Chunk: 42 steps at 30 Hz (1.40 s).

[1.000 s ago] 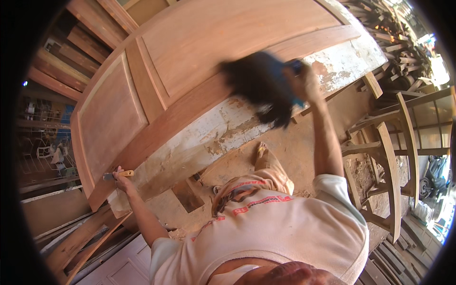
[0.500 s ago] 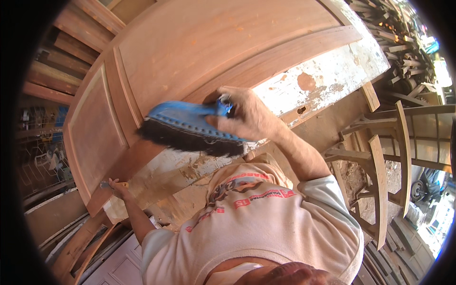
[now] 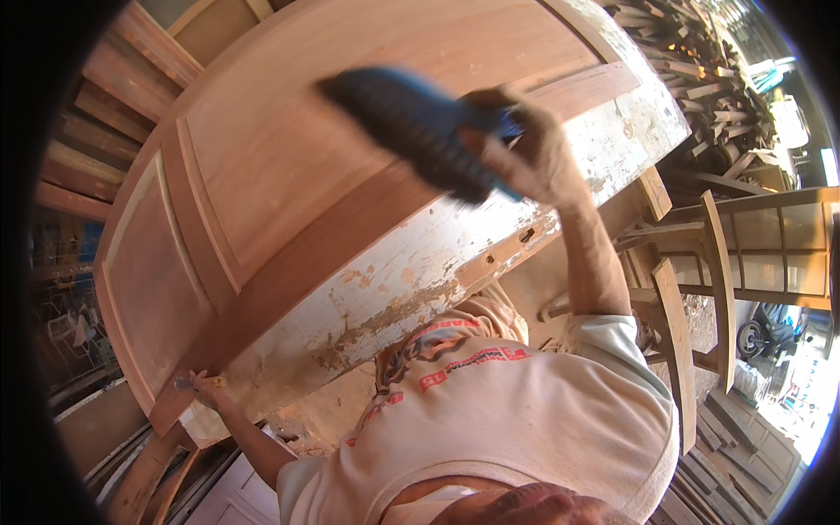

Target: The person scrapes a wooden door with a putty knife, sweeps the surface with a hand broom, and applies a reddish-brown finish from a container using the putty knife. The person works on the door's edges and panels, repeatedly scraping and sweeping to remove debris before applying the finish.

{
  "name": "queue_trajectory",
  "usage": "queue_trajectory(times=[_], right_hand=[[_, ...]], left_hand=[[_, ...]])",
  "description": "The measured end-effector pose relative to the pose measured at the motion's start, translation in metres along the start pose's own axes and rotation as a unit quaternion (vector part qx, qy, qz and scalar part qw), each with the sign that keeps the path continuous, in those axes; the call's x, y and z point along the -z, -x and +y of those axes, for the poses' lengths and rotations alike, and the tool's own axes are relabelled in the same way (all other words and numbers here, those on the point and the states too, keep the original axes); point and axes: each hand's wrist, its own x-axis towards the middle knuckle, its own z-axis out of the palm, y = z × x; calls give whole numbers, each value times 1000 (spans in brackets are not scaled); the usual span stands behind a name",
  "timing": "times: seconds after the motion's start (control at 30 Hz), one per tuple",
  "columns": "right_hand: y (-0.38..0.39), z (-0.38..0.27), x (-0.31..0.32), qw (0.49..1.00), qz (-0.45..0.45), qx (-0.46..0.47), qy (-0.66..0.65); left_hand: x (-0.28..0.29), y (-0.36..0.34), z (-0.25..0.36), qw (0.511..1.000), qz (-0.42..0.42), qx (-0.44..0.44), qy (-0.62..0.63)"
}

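I see remotely: right hand (image 3: 535, 162) gripping blue brush (image 3: 418, 131), left hand (image 3: 208, 391) closed round yellow-handled tool (image 3: 220, 381). I'd sweep wooden door (image 3: 262, 175) lengthwise, strokes light, even.

A blue-backed brush (image 3: 407, 122) with dark bristles, motion-blurred, slants over a broad, reddish-brown panelled wooden door (image 3: 289, 166) lying flat (contact is unclear). A small scraper (image 3: 219, 381) with grey blade and yellowish handle is by the door's near left corner.

The blue brush (image 3: 420, 127) (bristles (image 3: 389, 131) included) is blurred; the top edge crops the door (image 3: 306, 166).
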Motion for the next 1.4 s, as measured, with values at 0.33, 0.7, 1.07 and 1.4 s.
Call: queue_trajectory(times=[0.33,0.7,1.07,1.4], right_hand=[[-6,276,349,842,155,-224,467],[-38,191,295,990,87,-108,-28],[16,283,465,678,365,-119,627],[40,160,167,933,-178,152,274]], left_hand=[[-57,172,192,911,223,347,22],[-98,164,347,969,110,222,-26],[-118,182,430,945,87,300,98],[-180,175,468,965,-14,210,158]])
